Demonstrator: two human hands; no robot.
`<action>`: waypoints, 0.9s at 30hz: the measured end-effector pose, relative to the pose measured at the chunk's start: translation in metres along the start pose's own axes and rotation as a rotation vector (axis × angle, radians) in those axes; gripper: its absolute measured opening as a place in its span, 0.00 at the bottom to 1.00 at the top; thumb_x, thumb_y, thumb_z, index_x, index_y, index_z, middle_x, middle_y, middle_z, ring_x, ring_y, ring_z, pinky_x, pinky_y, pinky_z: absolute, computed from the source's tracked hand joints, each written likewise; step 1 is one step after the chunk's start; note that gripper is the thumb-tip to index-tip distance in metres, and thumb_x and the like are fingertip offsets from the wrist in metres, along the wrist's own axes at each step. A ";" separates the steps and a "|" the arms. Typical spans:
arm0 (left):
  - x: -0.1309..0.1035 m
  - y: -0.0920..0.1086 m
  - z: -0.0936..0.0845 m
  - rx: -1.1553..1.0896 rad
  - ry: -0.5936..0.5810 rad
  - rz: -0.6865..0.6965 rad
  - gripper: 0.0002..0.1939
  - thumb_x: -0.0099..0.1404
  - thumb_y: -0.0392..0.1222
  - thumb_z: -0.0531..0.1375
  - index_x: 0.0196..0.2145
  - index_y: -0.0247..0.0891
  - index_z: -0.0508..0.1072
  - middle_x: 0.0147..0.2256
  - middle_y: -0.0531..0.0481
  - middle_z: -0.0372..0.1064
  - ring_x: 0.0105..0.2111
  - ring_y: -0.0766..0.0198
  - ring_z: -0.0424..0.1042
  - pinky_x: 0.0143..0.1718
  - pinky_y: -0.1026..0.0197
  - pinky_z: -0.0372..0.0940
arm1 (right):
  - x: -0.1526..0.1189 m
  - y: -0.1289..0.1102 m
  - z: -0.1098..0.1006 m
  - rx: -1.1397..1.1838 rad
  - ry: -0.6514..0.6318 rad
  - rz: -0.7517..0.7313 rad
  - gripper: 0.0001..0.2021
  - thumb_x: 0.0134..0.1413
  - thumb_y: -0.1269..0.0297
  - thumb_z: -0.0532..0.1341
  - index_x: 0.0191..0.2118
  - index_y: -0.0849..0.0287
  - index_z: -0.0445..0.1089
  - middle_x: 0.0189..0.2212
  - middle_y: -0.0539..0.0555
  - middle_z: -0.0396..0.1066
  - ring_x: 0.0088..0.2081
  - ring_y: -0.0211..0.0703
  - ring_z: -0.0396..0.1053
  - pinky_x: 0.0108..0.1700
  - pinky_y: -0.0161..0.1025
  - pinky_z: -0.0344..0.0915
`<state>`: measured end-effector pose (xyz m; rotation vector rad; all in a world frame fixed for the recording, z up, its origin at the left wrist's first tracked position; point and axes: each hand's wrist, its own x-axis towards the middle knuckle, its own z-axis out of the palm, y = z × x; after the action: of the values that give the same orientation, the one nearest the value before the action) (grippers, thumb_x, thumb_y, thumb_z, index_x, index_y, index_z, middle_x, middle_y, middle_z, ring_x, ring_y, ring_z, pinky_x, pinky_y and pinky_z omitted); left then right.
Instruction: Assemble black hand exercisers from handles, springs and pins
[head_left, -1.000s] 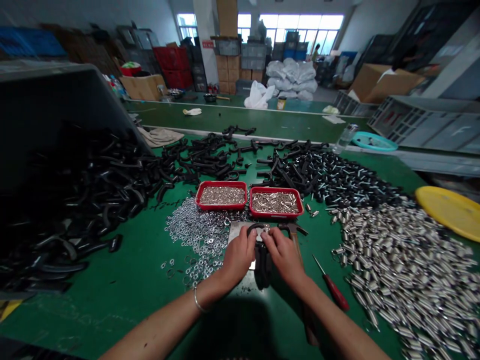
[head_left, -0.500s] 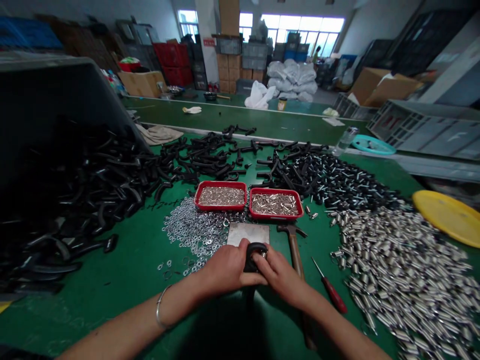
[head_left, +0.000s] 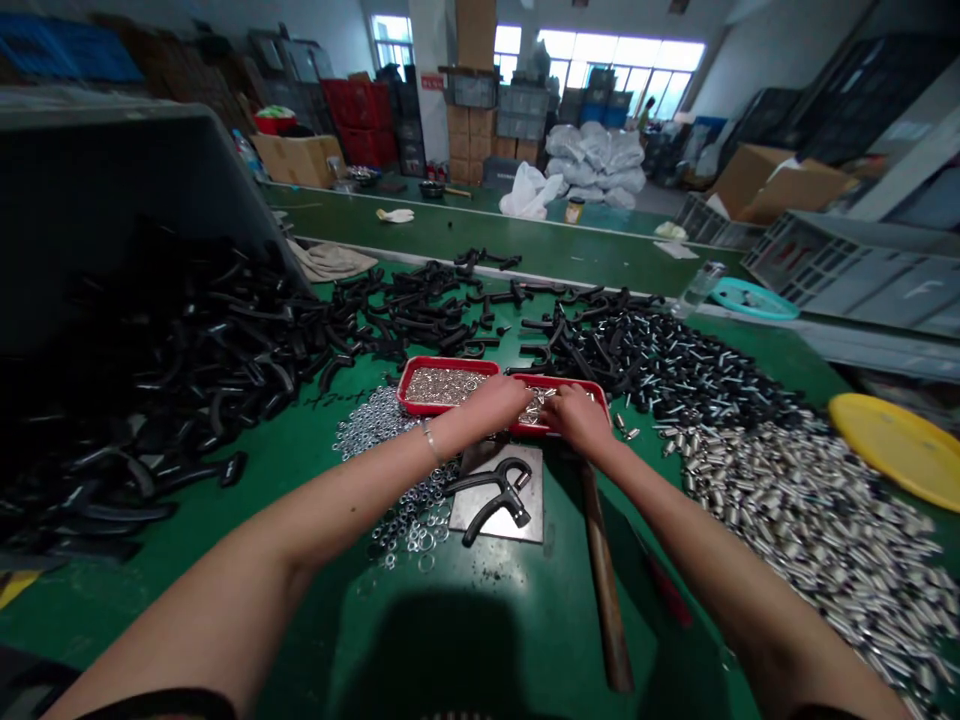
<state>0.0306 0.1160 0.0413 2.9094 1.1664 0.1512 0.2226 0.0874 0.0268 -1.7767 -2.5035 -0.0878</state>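
Both of my hands are at the right-hand red tray [head_left: 604, 400] of small metal pins. Over its left side is my left hand [head_left: 504, 402], fingers bent down and pressed together; what they hold, if anything, is hidden. My right hand [head_left: 579, 418] dips in from the right, fingertips pinched among the pins; I cannot make out a piece between them. Closer to me, a black hand grip strengthener [head_left: 498, 505], with a spring in its curved end, lies untouched on a metal plate [head_left: 536, 525]. A hammer [head_left: 606, 580] lies to the right, its head hidden beneath my right hand and forearm.
Another red tray [head_left: 411, 402] holds tiny metal parts. Metal rings [head_left: 371, 430] spread beside it. Black handles [head_left: 225, 340] heap at left, with black bolt-like parts [head_left: 690, 350] and springs [head_left: 802, 500] at right. A red-handled screwdriver [head_left: 667, 590] lies in shadow under my right forearm.
My hands have let go of the black hand grip strengthener, now lying on the metal plate. Both have moved forward to the right-hand red tray. The view has shifted slightly.
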 end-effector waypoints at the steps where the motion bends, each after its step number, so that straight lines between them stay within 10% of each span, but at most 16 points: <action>1: 0.012 0.000 0.003 0.007 -0.012 0.002 0.09 0.64 0.29 0.57 0.35 0.32 0.79 0.38 0.35 0.77 0.40 0.51 0.74 0.44 0.54 0.63 | 0.005 -0.002 0.005 -0.009 0.000 -0.006 0.09 0.63 0.65 0.59 0.38 0.62 0.76 0.39 0.63 0.73 0.46 0.52 0.66 0.41 0.40 0.62; 12: 0.021 0.005 0.034 -0.037 0.061 -0.125 0.12 0.71 0.31 0.51 0.42 0.26 0.73 0.39 0.33 0.75 0.44 0.48 0.72 0.46 0.50 0.62 | 0.014 -0.006 0.024 -0.071 -0.025 -0.050 0.12 0.65 0.76 0.50 0.42 0.69 0.71 0.40 0.67 0.72 0.43 0.53 0.65 0.45 0.44 0.59; 18: -0.031 0.015 0.034 -0.436 0.349 -0.184 0.09 0.73 0.39 0.52 0.43 0.36 0.71 0.42 0.44 0.71 0.44 0.57 0.71 0.48 0.57 0.64 | 0.013 -0.015 0.021 -0.076 0.003 -0.042 0.11 0.66 0.73 0.50 0.45 0.65 0.70 0.41 0.65 0.71 0.45 0.55 0.63 0.44 0.44 0.58; 27: -0.113 0.043 0.051 -0.735 0.277 -0.353 0.07 0.67 0.42 0.61 0.33 0.38 0.71 0.34 0.51 0.69 0.38 0.60 0.70 0.42 0.58 0.64 | -0.022 -0.032 0.010 0.180 0.197 0.022 0.12 0.66 0.71 0.50 0.45 0.61 0.70 0.44 0.63 0.69 0.49 0.53 0.62 0.47 0.44 0.60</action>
<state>-0.0164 0.0085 -0.0175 2.0583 1.2793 0.8016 0.1991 0.0568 0.0147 -1.6384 -2.2770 -0.0331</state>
